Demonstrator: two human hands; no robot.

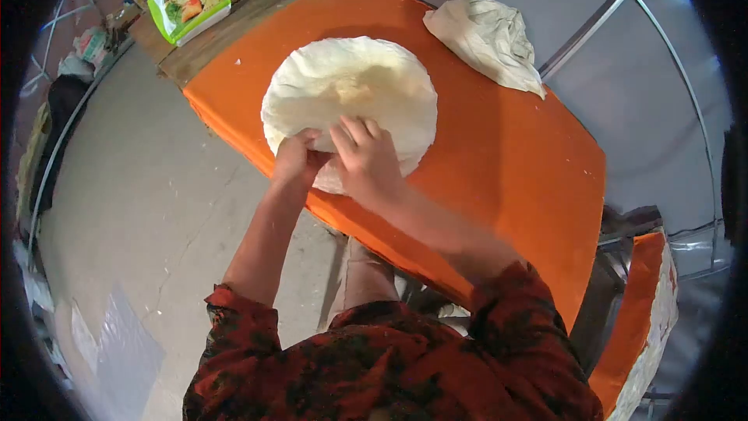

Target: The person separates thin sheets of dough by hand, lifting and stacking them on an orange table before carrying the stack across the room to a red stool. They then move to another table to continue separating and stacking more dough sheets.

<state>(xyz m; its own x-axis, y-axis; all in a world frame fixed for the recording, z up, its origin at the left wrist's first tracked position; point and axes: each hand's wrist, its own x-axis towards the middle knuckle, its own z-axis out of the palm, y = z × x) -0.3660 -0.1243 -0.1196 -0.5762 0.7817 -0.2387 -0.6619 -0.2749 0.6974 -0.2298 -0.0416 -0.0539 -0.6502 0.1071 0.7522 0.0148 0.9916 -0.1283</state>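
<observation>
A pile of thin, round, off-white sheets [389,86], like flatbread or dough rounds, lies near the left side of the orange-covered table. Its top is wrinkled, with a yellowish patch near the middle. At the near part of the pile, my left hand [298,157] is closed, thumb and fingers pinching the edge of a sheet. Close beside it, my right hand [366,156] is bent over the same edge, its fingers curled onto the sheet. The thumb of the right hand is hidden, and its forearm is slightly blurred.
A crumpled off-white cloth [491,39] lies at the table's far edge. On a wooden board [257,0] at the far left stands a green and white food packet [191,4]. The orange tabletop [514,179] extends rightward. A clear plastic sheet [128,355] lies on the floor.
</observation>
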